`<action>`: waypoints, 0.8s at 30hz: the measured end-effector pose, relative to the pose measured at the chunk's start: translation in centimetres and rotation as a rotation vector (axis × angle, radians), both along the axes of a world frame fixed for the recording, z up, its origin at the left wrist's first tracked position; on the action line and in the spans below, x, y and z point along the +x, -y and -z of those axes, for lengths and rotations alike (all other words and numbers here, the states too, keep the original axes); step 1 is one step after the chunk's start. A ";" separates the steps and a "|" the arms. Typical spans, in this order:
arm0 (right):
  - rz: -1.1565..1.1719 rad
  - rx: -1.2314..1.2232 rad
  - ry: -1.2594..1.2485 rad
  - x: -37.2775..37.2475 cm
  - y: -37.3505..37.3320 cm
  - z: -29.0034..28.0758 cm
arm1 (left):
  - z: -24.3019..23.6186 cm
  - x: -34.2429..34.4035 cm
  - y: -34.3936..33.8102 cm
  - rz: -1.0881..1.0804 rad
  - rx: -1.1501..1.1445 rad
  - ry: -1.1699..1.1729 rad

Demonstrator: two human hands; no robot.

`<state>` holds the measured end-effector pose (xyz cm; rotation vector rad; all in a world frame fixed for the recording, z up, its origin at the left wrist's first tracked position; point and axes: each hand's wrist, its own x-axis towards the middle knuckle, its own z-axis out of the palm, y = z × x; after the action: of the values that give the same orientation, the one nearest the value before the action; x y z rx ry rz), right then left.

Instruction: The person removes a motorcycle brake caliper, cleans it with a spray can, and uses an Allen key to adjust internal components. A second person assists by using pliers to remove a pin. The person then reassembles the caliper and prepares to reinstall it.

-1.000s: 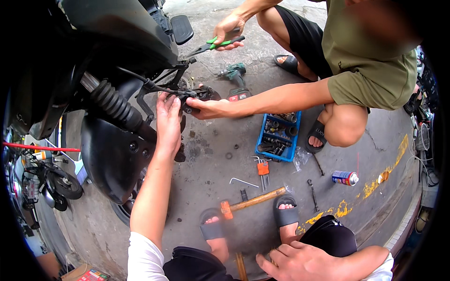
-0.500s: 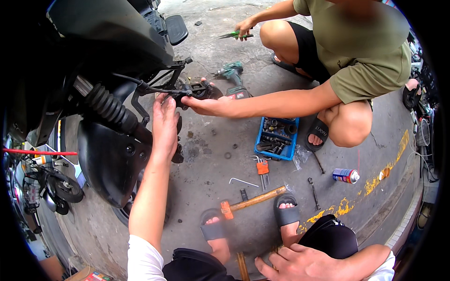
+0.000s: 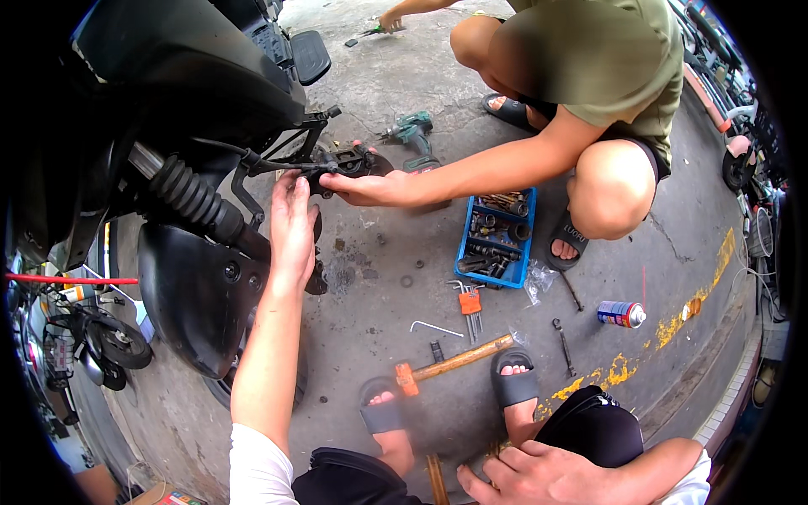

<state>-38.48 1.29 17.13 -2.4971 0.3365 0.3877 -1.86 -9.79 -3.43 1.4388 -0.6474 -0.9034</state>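
Observation:
My left hand (image 3: 292, 227) reaches up beside the scooter's black front fork (image 3: 187, 192). Its fingers are closed on a black brake caliper (image 3: 349, 162) with a hose attached; the fingertips are partly hidden behind it. A co-worker's hand (image 3: 370, 187) grips the same caliper from the right. My right hand (image 3: 539, 473) lies over my knee with its fingers loosely spread and nothing visible in them. Just left of it a wooden bar (image 3: 436, 480) shows at the lower edge. The co-worker's far hand (image 3: 390, 23) holds green-handled pliers (image 3: 372, 32).
A cordless drill (image 3: 414, 139) lies beyond the co-worker's forearm. Near the middle stands a blue tray (image 3: 461, 252) of sockets. Around it lie an orange-held hex key set (image 3: 470, 301), a hammer (image 3: 463, 356), a ratchet wrench (image 3: 564, 347) and a spray can (image 3: 621, 315).
The co-worker has leaned forward and to the left, head lower. Their far hand with the pliers has moved up and left toward the top edge. My hands stay nearly in place.

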 end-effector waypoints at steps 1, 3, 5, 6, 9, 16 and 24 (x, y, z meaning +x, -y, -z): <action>0.001 -0.004 0.005 0.0 0.0 0.0 | 0.0 0.0 0.0 0.003 0.002 0.003; 0.015 -0.012 -0.024 -0.1 -0.3 -0.5 | 0.0 -0.7 0.7 0.022 -0.009 -0.016; 0.000 -0.005 -0.014 -0.1 -0.1 -0.2 | 0.0 -0.3 0.4 0.002 -0.002 -0.006; -0.005 -0.006 -0.006 -0.1 0.0 0.0 | 0.1 -0.1 0.2 -0.004 0.002 -0.002; -0.008 -0.016 -0.002 -0.1 -0.1 -0.1 | 0.0 -0.1 0.1 -0.013 -0.001 -0.004; -0.005 -0.033 0.006 -0.3 -0.3 0.0 | 0.2 -0.2 0.1 -0.017 -0.026 -0.018; 0.002 -0.036 0.021 -0.3 -0.4 -0.1 | -0.1 -0.2 0.0 -0.013 -0.044 -0.024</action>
<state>-38.76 1.65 17.22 -2.5342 0.3405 0.3576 -2.02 -9.82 -3.34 1.3901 -0.6356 -0.8894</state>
